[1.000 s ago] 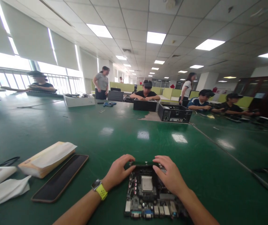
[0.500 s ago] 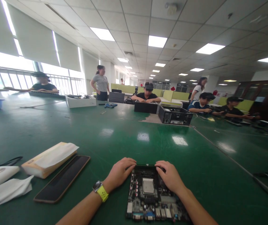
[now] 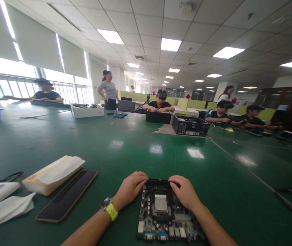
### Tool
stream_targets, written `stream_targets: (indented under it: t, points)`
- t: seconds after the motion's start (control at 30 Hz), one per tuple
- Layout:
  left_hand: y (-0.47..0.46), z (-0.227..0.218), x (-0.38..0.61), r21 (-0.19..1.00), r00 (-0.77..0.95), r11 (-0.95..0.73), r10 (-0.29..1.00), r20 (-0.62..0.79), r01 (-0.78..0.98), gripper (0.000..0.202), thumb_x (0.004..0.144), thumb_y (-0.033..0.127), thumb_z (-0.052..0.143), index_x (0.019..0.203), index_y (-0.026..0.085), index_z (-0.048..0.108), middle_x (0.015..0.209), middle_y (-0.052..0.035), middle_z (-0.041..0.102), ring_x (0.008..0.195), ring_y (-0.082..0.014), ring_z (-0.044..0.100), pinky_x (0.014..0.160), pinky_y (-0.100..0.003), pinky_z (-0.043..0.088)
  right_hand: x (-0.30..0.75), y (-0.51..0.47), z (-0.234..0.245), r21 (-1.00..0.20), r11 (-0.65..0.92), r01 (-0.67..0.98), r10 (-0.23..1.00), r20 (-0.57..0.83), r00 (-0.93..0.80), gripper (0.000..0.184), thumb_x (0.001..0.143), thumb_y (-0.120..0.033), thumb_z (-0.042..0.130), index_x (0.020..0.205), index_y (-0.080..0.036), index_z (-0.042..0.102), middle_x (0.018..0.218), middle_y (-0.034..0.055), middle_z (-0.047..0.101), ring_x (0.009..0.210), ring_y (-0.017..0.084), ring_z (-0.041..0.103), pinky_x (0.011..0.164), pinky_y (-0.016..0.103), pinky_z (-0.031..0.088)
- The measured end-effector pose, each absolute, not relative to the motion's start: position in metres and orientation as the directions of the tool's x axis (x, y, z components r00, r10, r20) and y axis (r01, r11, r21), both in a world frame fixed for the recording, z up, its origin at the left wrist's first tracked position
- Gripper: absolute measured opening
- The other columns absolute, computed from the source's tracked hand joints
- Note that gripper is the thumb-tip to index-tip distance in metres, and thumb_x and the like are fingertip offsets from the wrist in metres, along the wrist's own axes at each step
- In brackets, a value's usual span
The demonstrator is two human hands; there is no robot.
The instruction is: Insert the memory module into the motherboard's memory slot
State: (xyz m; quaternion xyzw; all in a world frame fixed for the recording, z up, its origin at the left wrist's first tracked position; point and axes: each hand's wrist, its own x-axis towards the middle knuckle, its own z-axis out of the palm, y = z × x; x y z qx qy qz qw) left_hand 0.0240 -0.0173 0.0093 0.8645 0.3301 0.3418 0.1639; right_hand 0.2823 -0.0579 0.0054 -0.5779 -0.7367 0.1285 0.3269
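A computer motherboard (image 3: 149, 222) lies flat on the green table in front of me, its port side towards me. A square silver processor (image 3: 161, 203) sits near its middle. At the far left corner, my left hand (image 3: 132, 186) has its fingers bent over the edge and its thumb against the side. My right hand (image 3: 184, 190) grips the far right corner in the same way, and its forearm covers part of the board's right side. A yellow-banded watch (image 3: 109, 207) is on my left wrist.
Left of my arm lie a dark phone (image 3: 68, 196), a tissue pack (image 3: 52, 176), a crumpled tissue (image 3: 11, 208) and a white object (image 3: 0, 194). Across the table stand an open computer case (image 3: 190, 126) and a white box (image 3: 87, 111). Several people sit or stand around.
Both hands stay at the board's far corners, and the board has not visibly moved. In the background at the right, a standing person has shifted to the right.
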Motion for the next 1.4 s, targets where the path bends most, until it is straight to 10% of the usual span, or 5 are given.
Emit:
stream_targets:
  t: [1.4]
  points:
    - [-0.0179, 0.0088, 0.021, 0.515, 0.522, -0.713, 0.7, 0.487, 0.476, 0.019, 0.09, 0.023, 0.051, 0.103, 0.023, 0.064, 0.105, -0.0039, 0.066, 0.099, -0.0192, 0.059, 0.09, -0.032, 0.047, 0.2865, -0.0563, 0.0027, -0.588, 0.309, 0.748, 0.928, 0.358, -0.102, 0.022, 0.084, -0.03, 0.05, 0.087, -0.022, 0.07, 0.093, 0.0033, 0.07, 0.091, 0.02, 0.06, 0.084, 0.03, 0.042]
